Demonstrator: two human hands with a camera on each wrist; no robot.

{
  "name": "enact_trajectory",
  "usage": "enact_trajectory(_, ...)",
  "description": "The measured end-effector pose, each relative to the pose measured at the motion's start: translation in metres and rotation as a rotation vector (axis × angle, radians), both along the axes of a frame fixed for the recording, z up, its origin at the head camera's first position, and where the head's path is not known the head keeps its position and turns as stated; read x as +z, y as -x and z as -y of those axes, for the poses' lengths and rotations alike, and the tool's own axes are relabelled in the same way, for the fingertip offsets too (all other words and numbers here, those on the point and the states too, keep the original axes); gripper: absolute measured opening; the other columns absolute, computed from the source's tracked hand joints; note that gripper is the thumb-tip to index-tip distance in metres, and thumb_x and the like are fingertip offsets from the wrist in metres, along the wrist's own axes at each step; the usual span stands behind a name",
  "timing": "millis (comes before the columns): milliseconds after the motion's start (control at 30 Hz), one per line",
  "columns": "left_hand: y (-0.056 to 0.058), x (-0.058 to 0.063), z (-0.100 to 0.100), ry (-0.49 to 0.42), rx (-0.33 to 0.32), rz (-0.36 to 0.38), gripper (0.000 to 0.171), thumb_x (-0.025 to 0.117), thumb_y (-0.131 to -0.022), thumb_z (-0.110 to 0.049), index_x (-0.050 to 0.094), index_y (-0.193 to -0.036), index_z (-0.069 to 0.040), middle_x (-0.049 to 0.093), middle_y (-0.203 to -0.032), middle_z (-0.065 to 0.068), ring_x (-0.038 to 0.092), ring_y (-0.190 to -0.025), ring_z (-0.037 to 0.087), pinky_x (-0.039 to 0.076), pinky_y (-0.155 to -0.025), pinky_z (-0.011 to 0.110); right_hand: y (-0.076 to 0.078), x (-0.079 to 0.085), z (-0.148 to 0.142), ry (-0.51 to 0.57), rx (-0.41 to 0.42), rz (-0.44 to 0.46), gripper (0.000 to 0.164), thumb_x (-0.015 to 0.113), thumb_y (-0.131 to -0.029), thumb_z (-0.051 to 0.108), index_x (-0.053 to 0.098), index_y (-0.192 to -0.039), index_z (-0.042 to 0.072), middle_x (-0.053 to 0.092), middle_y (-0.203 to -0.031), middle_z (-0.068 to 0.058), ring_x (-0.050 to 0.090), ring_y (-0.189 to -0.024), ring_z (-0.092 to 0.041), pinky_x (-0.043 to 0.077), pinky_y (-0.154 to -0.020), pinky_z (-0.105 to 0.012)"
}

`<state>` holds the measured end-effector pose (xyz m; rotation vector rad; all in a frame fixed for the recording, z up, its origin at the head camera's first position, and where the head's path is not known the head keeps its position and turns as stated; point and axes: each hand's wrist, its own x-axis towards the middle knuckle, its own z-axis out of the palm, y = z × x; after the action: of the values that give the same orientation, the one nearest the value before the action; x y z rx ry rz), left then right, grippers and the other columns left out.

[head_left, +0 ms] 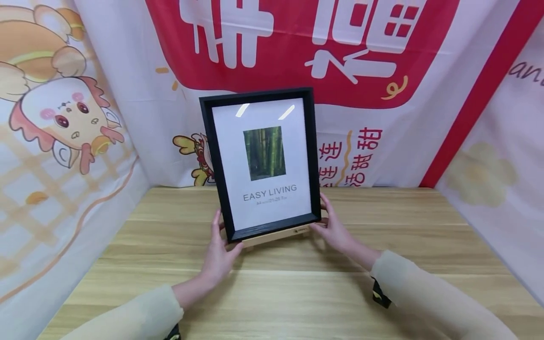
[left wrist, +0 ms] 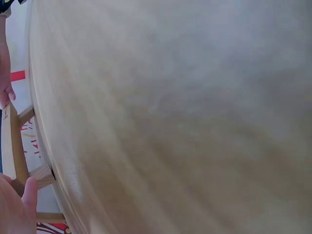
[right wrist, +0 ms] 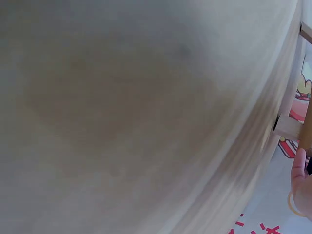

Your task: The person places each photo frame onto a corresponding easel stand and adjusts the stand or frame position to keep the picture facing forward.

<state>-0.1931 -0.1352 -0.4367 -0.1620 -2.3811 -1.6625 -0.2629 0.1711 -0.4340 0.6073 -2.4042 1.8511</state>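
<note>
A black picture frame leans upright on a small wooden easel, showing a bamboo picture and the words EASY LIVING. At its lower left corner my left hand grips the easel's ledge, thumb in front and fingers partly hidden behind. My right hand holds the other end of the ledge the same way, close to the frame's lower right corner. In the left wrist view, the easel ledge and its short legs show beside the left thumb. The right wrist view catches the right hand at the ledge.
A wood-grain table lies under the easel. Behind it hangs a red and white printed cloth, with a cartoon-printed cloth on the left and a pale cloth on the right.
</note>
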Motion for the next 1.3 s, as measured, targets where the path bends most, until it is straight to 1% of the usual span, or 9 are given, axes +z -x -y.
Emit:
enact_trajectory(67,0.001,0.001,-0.001,0.009,-0.007,0.008,0.114,0.067,-0.081,0.015,-0.002,-0.155,-0.037,0.028,-0.146,0.027,0.056,-0.109,0.049,0.052,-0.092,0.043,-0.004,0.000,-0.003,-0.005,-0.016,0.013,0.096,0.061,-0.083,-0.019,0.008,-0.155,0.014,0.027,-0.139,-0.033,0.057,-0.105,-0.050,0.056,-0.085,-0.033)
enact_trajectory(200,0.005,0.003,-0.005,0.012,-0.034,0.025,0.112,0.069,-0.082,0.012,-0.001,-0.155,-0.038,0.031,-0.145,0.025,0.057,-0.109,0.048,0.055,-0.087,0.038,-0.013,-0.001,-0.010,0.010,-0.053,0.014,0.093,0.061,-0.084,-0.020,0.009,-0.155,0.012,0.028,-0.139,-0.033,0.058,-0.104,-0.050,0.055,-0.084,-0.029)
enact_trajectory(367,0.010,0.004,-0.009,-0.014,-0.080,0.052,0.112,0.069,-0.083,0.010,0.000,-0.154,-0.041,0.030,-0.147,0.025,0.057,-0.109,0.047,0.059,-0.070,0.032,-0.024,-0.001,-0.017,0.030,-0.085,0.004,0.091,0.060,-0.084,-0.021,0.010,-0.154,0.011,0.029,-0.138,-0.033,0.058,-0.103,-0.050,0.054,-0.083,-0.025)
enact_trajectory(500,0.013,0.005,-0.015,-0.033,-0.111,0.066,0.115,0.069,-0.082,0.012,-0.001,-0.153,-0.045,0.027,-0.149,0.025,0.056,-0.111,0.048,0.059,-0.066,0.030,-0.031,0.000,-0.023,0.036,-0.109,-0.001,0.092,0.060,-0.084,-0.021,0.010,-0.154,0.010,0.030,-0.137,-0.033,0.058,-0.104,-0.050,0.054,-0.082,-0.023)
enact_trajectory(567,0.016,0.005,-0.018,-0.037,-0.125,0.066,0.115,0.068,-0.082,0.014,0.000,-0.153,-0.044,0.026,-0.149,0.026,0.055,-0.112,0.048,0.059,-0.068,0.029,-0.033,0.000,-0.026,0.042,-0.118,0.003,0.093,0.060,-0.083,-0.022,0.009,-0.154,0.010,0.030,-0.137,-0.033,0.058,-0.104,-0.051,0.054,-0.083,-0.023)
enact_trajectory(733,0.019,0.005,-0.025,-0.008,-0.128,0.068,0.116,0.069,-0.081,0.014,0.000,-0.153,-0.046,0.027,-0.149,0.025,0.058,-0.107,0.045,0.059,-0.065,0.030,-0.038,0.000,-0.033,0.026,-0.144,0.025,0.095,0.061,-0.083,-0.020,0.010,-0.155,0.014,0.031,-0.137,-0.032,0.057,-0.106,-0.051,0.054,-0.085,-0.025)
enact_trajectory(900,0.020,0.006,-0.029,-0.004,-0.149,0.080,0.119,0.069,-0.080,0.015,0.000,-0.152,-0.048,0.027,-0.149,0.024,0.059,-0.106,0.044,0.059,-0.060,0.034,-0.043,-0.001,-0.039,0.003,-0.153,0.016,0.095,0.062,-0.084,-0.019,0.010,-0.155,0.016,0.032,-0.137,-0.032,0.057,-0.107,-0.050,0.054,-0.086,-0.027)
enact_trajectory(1033,0.023,0.007,-0.031,-0.009,-0.166,0.089,0.119,0.068,-0.080,0.015,-0.001,-0.152,-0.048,0.025,-0.150,0.024,0.059,-0.105,0.043,0.059,-0.061,0.038,-0.047,-0.001,-0.041,0.017,-0.161,0.024,0.096,0.062,-0.084,-0.019,0.009,-0.156,0.018,0.032,-0.137,-0.031,0.057,-0.107,-0.050,0.054,-0.085,-0.026)
enact_trajectory(1300,0.028,0.008,-0.034,-0.005,-0.176,0.095,0.116,0.068,-0.080,0.015,0.000,-0.154,-0.044,0.023,-0.152,0.025,0.059,-0.104,0.044,0.059,-0.062,0.041,-0.052,0.001,-0.042,0.024,-0.174,0.044,0.097,0.061,-0.085,-0.018,0.007,-0.156,0.020,0.030,-0.139,-0.032,0.058,-0.106,-0.049,0.054,-0.083,-0.025)
